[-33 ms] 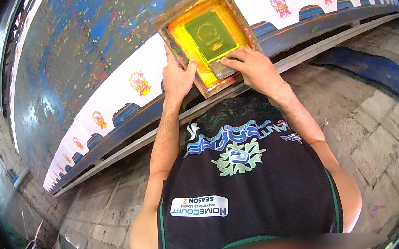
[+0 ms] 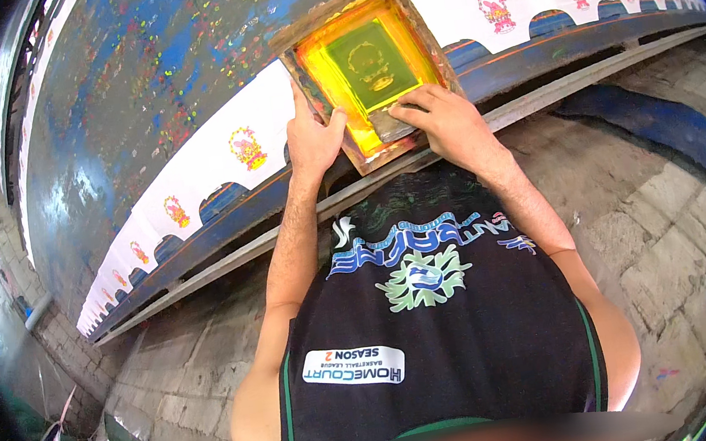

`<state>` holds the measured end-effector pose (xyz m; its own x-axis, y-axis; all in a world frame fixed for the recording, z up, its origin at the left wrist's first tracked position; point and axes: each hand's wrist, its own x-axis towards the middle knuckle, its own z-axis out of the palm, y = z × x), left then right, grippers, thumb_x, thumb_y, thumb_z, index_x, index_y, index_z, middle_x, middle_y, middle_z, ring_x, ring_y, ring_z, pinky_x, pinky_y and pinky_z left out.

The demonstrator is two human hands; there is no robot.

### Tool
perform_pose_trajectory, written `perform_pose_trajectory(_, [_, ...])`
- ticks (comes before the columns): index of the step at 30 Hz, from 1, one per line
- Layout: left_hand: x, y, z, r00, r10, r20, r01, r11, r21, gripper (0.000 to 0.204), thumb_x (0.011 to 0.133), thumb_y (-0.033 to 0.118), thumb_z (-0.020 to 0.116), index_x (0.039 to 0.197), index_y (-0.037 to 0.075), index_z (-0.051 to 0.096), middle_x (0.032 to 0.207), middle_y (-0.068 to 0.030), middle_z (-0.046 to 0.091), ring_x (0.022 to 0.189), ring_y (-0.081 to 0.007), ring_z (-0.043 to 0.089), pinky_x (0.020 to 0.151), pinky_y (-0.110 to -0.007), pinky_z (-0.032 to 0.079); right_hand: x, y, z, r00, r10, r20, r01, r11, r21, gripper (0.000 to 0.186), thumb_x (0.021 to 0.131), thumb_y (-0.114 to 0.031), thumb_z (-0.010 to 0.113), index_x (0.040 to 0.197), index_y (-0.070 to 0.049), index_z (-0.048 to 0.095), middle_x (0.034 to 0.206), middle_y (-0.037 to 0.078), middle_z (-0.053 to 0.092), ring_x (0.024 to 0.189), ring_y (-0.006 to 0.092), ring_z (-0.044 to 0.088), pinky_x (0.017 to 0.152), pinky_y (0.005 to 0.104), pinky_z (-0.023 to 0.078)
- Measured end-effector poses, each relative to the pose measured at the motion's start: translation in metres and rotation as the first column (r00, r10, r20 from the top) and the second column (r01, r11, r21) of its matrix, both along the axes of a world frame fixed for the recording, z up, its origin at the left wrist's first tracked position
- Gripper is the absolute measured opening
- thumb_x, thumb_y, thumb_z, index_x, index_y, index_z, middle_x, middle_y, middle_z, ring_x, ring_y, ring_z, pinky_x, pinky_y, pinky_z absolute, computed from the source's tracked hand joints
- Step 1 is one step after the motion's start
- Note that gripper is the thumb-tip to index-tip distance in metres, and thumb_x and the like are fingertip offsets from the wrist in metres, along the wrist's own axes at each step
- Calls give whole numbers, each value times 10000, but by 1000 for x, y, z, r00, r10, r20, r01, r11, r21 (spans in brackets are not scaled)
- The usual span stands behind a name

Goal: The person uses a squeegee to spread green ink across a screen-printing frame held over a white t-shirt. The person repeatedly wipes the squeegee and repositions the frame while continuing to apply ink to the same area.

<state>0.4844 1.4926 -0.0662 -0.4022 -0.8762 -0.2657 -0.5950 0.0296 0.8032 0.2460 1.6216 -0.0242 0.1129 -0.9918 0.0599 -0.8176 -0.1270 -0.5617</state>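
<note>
On table point(image 2: 156, 69), L hand point(image 2: 316, 142) is gripping wooden frame point(image 2: 427, 33), 1 finger point(image 2: 299, 101) extending; R hand point(image 2: 452, 121) is holding & partly hiding grey squeegee point(image 2: 393, 124).

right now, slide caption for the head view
Left hand on frame, right hand on squeegee, printed white pieces either side

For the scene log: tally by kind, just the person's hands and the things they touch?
Hands: 2 (left hand, right hand)
Wooden-framed yellow screen, at the left hand: 1
Flat greyish block, at the right hand's fingers: 1
Total: 4
</note>
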Motion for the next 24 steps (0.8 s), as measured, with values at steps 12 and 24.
perform_pose_trajectory(12, [-67,25,9,996,77,43,-74,996,-49,978,903,154,753,1746,27,274,1158,-222,836,1032,-388,834,908,-454,660,-87,6,28,994,111,5,-111,994,24,434,891,8,688,1304,-102,765,1282,106,741,1253,324,705,1071,452,581])
perform_pose_trajectory(24, [-17,9,14,991,2,130,7,998,-63,987,942,290,706,1777,136,202,1092,-261,823,951,-474,812,890,-537,668,-38,-110,-10,993,119,19,-114,979,-170,472,897,8,670,1339,-120,778,1252,110,781,1204,334,721,1029,459,596])
